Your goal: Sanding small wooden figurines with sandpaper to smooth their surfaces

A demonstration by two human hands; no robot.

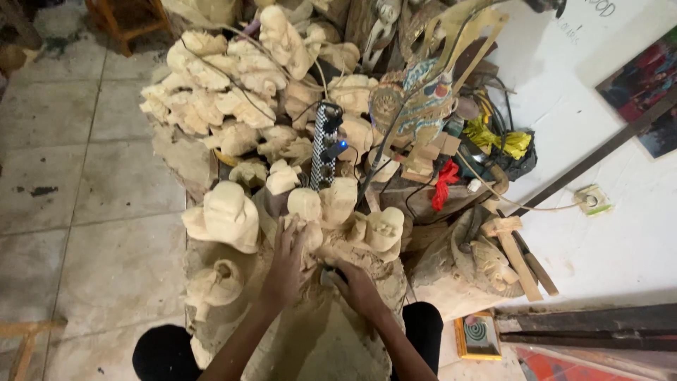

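Left hand [285, 264] lies spread, fingers splayed flat on the large pale unfinished wood carving [317, 310] between the person's knees, pressing down, likely to steady the block. Right hand [352, 282] is curled tight around a small dark-tipped carving tool [330, 275], its tip against the wood just beside the left hand, so bracing and cutting sit close together. Behind stands a crowded heap of pale rough-carved wooden figures [233, 106], with a rounded pale wooden head carving [226, 215] near the left hand. A wooden mallet [515, 250] lies well apart at right on the floor.
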